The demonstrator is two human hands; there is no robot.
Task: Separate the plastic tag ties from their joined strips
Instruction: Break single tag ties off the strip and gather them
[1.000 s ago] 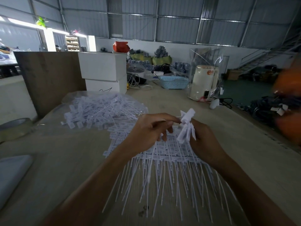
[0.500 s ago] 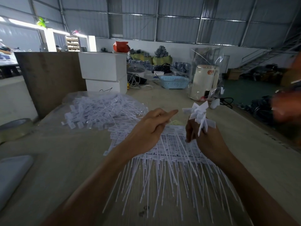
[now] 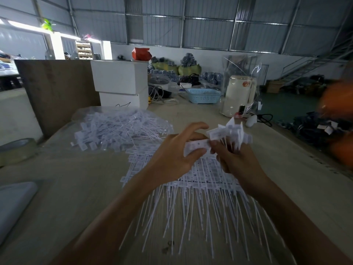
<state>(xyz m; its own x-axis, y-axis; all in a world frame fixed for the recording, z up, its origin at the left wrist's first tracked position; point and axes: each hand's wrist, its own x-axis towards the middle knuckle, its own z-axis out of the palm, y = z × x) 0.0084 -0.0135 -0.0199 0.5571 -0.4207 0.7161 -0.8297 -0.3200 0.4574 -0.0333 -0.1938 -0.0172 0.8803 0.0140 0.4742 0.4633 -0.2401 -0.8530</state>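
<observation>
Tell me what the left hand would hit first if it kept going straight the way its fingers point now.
The left hand points right, toward the right hand. It already pinches a tag strip, so next it would likely meet the bunch of tag ties that the right hand grips, then that hand; depth is unclear.

— How many views do I have?

— One, head-mounted and wide-angle. It faces forward and down across the wooden table [image 3: 57, 188].

— Proximity?

— Close. Both forearms enter from the bottom edge; the left hand [image 3: 172, 157] and right hand [image 3: 238, 161] sit near centre frame. Straight lines bow toward the edges. The far wall [image 3: 210, 52] fills the upper frame. There is no second view to overlap.
</observation>
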